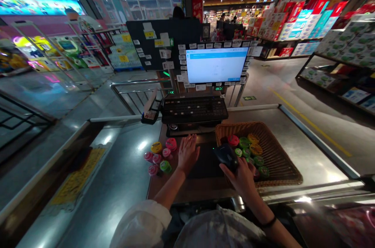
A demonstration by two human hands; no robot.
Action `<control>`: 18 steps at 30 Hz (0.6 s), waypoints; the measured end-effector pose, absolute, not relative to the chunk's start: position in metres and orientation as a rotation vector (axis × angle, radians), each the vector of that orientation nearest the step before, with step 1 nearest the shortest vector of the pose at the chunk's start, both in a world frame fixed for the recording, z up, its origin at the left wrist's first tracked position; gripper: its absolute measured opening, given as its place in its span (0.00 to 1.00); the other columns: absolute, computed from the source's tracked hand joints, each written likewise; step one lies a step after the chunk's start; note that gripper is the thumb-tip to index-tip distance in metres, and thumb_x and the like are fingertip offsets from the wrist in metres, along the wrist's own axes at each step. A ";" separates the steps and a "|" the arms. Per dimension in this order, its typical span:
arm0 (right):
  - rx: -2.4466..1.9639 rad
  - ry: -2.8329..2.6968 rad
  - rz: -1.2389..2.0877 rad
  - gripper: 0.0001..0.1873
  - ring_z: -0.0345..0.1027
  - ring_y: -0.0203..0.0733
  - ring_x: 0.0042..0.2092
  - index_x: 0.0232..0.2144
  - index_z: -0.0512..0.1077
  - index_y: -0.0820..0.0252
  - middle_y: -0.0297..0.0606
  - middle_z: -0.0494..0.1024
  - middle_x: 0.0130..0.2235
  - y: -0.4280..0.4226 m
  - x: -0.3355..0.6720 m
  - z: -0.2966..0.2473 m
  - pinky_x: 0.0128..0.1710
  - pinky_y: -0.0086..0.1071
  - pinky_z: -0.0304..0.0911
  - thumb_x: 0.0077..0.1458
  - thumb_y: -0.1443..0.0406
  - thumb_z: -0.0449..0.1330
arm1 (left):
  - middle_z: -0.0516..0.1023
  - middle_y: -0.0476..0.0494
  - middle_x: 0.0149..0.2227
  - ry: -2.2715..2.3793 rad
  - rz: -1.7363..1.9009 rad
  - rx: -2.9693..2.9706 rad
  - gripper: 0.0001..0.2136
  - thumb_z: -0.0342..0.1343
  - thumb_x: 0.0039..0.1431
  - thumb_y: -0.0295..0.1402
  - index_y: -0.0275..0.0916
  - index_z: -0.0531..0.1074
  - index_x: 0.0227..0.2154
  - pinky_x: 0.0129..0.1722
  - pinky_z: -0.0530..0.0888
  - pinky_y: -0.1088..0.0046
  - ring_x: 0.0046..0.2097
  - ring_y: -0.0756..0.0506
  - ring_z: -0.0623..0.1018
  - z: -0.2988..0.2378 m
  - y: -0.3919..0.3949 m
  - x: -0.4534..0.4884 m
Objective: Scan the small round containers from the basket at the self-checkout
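My left hand [187, 152] lies flat and open on the dark scanner plate [205, 162] of a checkout counter, fingers stretched toward the keyboard [193, 109]. My right hand [241, 173] is closed around a black handheld scanner [226, 155] at the left edge of a wicker basket [278, 162]. Several small round coloured tins [252, 150] lie inside the basket. More of these tins [159, 156], pink, yellow and green, sit on the counter just left of my left hand.
A lit screen [216, 64] edged with paper labels stands behind the keyboard. The steel counter [117, 177] runs left and right, with a metal rail [137, 84] beyond. Store shelves [336, 45] with boxed goods line the right aisle.
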State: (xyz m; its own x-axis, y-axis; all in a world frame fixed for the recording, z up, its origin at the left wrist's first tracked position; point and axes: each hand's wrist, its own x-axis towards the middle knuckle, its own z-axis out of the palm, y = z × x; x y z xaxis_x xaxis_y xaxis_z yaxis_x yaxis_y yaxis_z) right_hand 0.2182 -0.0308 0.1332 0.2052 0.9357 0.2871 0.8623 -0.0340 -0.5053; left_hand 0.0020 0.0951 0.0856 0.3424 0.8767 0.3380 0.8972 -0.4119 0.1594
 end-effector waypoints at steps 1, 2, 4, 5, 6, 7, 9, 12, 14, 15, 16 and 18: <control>-1.934 -1.636 0.144 0.38 0.71 0.56 0.47 0.42 0.75 0.56 0.45 0.81 0.41 -0.032 0.225 0.131 0.48 0.47 0.55 0.59 0.34 0.42 | 0.67 0.40 0.65 -1.591 -0.669 -2.588 0.26 0.48 0.67 0.36 0.40 0.58 0.66 0.70 0.54 0.56 0.68 0.42 0.62 0.091 0.088 0.016; -1.964 -1.609 0.131 0.39 0.71 0.56 0.47 0.42 0.75 0.57 0.46 0.81 0.40 -0.032 0.233 0.130 0.47 0.47 0.56 0.58 0.34 0.42 | 0.68 0.42 0.65 -1.529 -0.718 -2.651 0.25 0.49 0.67 0.36 0.42 0.60 0.65 0.70 0.55 0.56 0.68 0.43 0.62 0.095 0.081 0.030; -2.022 -1.556 0.116 0.41 0.71 0.57 0.46 0.42 0.76 0.58 0.47 0.81 0.39 -0.035 0.250 0.127 0.47 0.47 0.55 0.57 0.33 0.42 | 0.70 0.45 0.63 -1.446 -0.759 -2.766 0.22 0.51 0.66 0.37 0.45 0.65 0.62 0.70 0.56 0.56 0.67 0.44 0.64 0.102 0.071 0.057; -2.050 -1.529 0.109 0.42 0.70 0.57 0.46 0.41 0.76 0.58 0.47 0.80 0.39 -0.036 0.260 0.126 0.47 0.47 0.55 0.57 0.32 0.41 | 0.71 0.46 0.63 -1.411 -0.754 -2.824 0.20 0.51 0.66 0.37 0.45 0.67 0.60 0.70 0.56 0.56 0.67 0.44 0.64 0.104 0.068 0.069; -2.077 -1.501 0.102 0.42 0.70 0.57 0.45 0.40 0.76 0.58 0.48 0.80 0.38 -0.037 0.270 0.126 0.47 0.47 0.55 0.56 0.32 0.41 | 0.72 0.47 0.62 -1.373 -0.735 -2.881 0.19 0.52 0.65 0.37 0.46 0.68 0.59 0.70 0.56 0.56 0.67 0.45 0.64 0.106 0.066 0.081; -2.102 -1.471 0.095 0.43 0.70 0.57 0.45 0.39 0.76 0.59 0.48 0.80 0.37 -0.039 0.281 0.125 0.46 0.47 0.55 0.55 0.31 0.41 | 0.73 0.47 0.61 -1.331 -0.703 -2.939 0.19 0.52 0.65 0.37 0.46 0.69 0.58 0.71 0.55 0.57 0.66 0.45 0.65 0.106 0.066 0.093; -2.140 -1.414 0.085 0.44 0.70 0.57 0.43 0.37 0.76 0.59 0.48 0.79 0.34 -0.041 0.300 0.125 0.44 0.45 0.56 0.54 0.31 0.41 | 0.74 0.48 0.60 -1.237 -0.596 -3.044 0.18 0.53 0.65 0.38 0.46 0.70 0.57 0.70 0.55 0.58 0.65 0.45 0.66 0.106 0.069 0.115; -2.148 -1.412 0.064 0.43 0.69 0.56 0.42 0.35 0.76 0.60 0.49 0.79 0.34 -0.043 0.325 0.125 0.43 0.43 0.57 0.54 0.31 0.41 | 0.71 0.45 0.62 -1.067 -0.344 -3.122 0.21 0.55 0.63 0.39 0.45 0.69 0.58 0.69 0.56 0.57 0.66 0.43 0.65 0.098 0.078 0.149; -2.138 -1.457 0.038 0.42 0.69 0.57 0.43 0.36 0.75 0.59 0.49 0.79 0.36 -0.044 0.335 0.124 0.43 0.43 0.57 0.56 0.32 0.41 | 0.67 0.40 0.65 -0.949 -0.181 -3.108 0.26 0.58 0.61 0.40 0.41 0.66 0.61 0.69 0.56 0.56 0.68 0.40 0.61 0.088 0.084 0.168; -2.140 -1.473 0.022 0.41 0.68 0.57 0.43 0.37 0.75 0.59 0.49 0.79 0.37 -0.044 0.339 0.123 0.44 0.43 0.58 0.56 0.32 0.40 | 0.65 0.38 0.67 -0.905 -0.116 -3.090 0.28 0.58 0.60 0.40 0.39 0.65 0.62 0.69 0.56 0.56 0.69 0.39 0.59 0.082 0.087 0.177; -2.147 -1.480 0.007 0.41 0.68 0.57 0.43 0.37 0.74 0.59 0.48 0.80 0.37 -0.045 0.342 0.123 0.44 0.44 0.57 0.57 0.33 0.40 | 0.63 0.37 0.67 -0.876 -0.065 -3.073 0.28 0.57 0.61 0.40 0.37 0.64 0.63 0.69 0.55 0.55 0.70 0.38 0.58 0.075 0.090 0.185; -2.162 -1.480 -0.019 0.40 0.68 0.57 0.43 0.37 0.74 0.58 0.47 0.80 0.37 -0.046 0.346 0.121 0.44 0.44 0.57 0.58 0.33 0.40 | 0.65 0.36 0.66 -0.862 0.007 -3.050 0.26 0.55 0.62 0.36 0.34 0.65 0.62 0.68 0.55 0.55 0.69 0.38 0.60 0.063 0.094 0.197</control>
State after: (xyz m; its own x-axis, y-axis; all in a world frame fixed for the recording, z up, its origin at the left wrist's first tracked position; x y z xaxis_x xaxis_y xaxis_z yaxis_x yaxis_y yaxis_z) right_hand 0.3458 -0.0457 0.1210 0.4041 0.8666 0.2927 0.8739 -0.2714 -0.4032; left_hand 0.1974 0.0944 0.0625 0.8520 0.5234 -0.0123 0.5235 -0.8516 0.0260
